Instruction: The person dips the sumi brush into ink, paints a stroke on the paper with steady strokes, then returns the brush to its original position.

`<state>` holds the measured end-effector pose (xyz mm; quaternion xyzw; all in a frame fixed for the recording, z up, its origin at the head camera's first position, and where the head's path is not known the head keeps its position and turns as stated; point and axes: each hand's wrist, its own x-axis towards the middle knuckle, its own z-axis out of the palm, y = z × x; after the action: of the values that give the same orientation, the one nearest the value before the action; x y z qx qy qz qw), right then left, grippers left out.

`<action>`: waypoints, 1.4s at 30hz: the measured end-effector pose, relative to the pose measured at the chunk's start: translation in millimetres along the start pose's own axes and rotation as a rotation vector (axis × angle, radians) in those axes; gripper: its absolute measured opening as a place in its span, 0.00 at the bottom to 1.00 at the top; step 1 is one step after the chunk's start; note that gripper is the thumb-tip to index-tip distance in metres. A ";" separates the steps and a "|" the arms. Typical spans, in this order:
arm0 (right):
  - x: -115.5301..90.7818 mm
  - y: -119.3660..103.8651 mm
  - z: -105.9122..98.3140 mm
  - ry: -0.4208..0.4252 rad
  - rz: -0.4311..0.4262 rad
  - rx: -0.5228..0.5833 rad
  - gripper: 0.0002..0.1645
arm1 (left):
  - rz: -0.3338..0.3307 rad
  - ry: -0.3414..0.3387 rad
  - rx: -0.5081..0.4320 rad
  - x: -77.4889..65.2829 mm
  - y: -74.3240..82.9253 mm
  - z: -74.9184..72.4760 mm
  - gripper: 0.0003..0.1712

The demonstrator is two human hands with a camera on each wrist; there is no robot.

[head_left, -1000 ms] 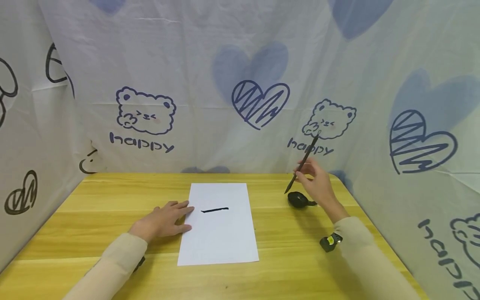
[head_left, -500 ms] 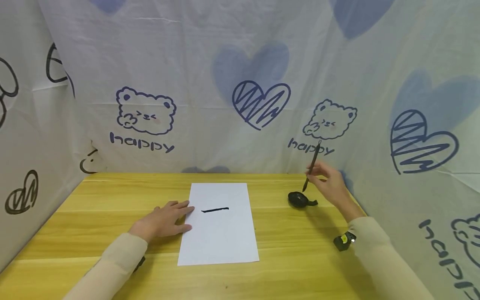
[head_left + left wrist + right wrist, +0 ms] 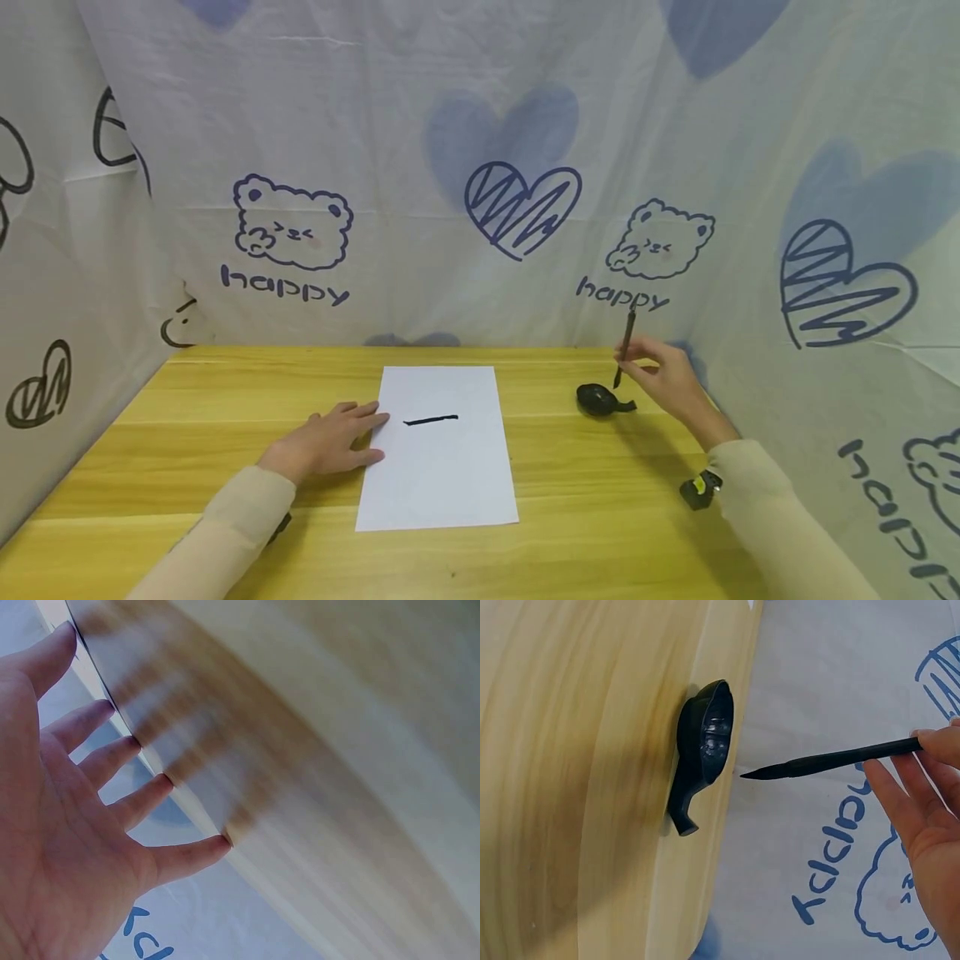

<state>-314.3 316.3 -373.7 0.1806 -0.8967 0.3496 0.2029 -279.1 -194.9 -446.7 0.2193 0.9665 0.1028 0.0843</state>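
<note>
My right hand (image 3: 663,375) pinches a dark writing brush (image 3: 625,350) near the right end of the table. The brush stands nearly upright with its pointed tip down, in the air beside a small black ink dish (image 3: 596,400). In the right wrist view a gap separates the brush tip (image 3: 756,774) from the dish (image 3: 705,735), which has a short bent handle. My left hand (image 3: 330,440) lies with spread fingers at the left edge of a white sheet of paper (image 3: 438,483). One short black stroke (image 3: 431,420) crosses the paper's upper half. In the left wrist view the fingertips (image 3: 219,841) touch the surface.
The wooden table (image 3: 555,533) carries the paper in the middle and the dish to its right. A white cloth (image 3: 405,275) printed with hearts and bears hangs behind the table and along both sides. Each wrist wears a small black device, the right one (image 3: 699,490) plainly visible.
My right hand has moved right and slightly down with the brush, which has turned from slanted to nearly upright, its tip shifting to the dish's right side. My left hand has stayed in place.
</note>
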 end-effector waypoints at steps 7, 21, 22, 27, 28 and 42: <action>-5.0 5.0 3.0 0.000 -0.061 -0.016 0.10 | -0.001 0.002 0.005 0.6 0.0 1.5 0.41; -9.5 18.9 14.2 -0.059 -0.346 -0.033 0.19 | 0.013 -0.002 0.018 1.6 0.4 -4.8 0.41; -10.1 19.8 14.5 -0.068 -0.362 -0.052 0.19 | 0.012 -0.005 0.017 1.5 0.9 -5.2 0.41; -14.5 25.0 15.4 -0.112 -0.445 -0.113 0.19 | 0.000 -0.016 0.010 0.1 1.2 -5.1 0.41; -15.5 26.0 15.4 -0.117 -0.467 -0.128 0.20 | 0.000 -0.016 0.009 -0.2 1.0 -4.8 0.41; -30.7 41.8 18.6 -0.168 -0.617 -0.206 0.22 | 0.008 -0.012 0.012 -1.9 0.2 -1.8 0.41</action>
<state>-312.1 337.7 -424.4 0.4501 -0.8440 0.1631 0.2419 -277.7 -195.8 -444.7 0.2241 0.9658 0.0959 0.0885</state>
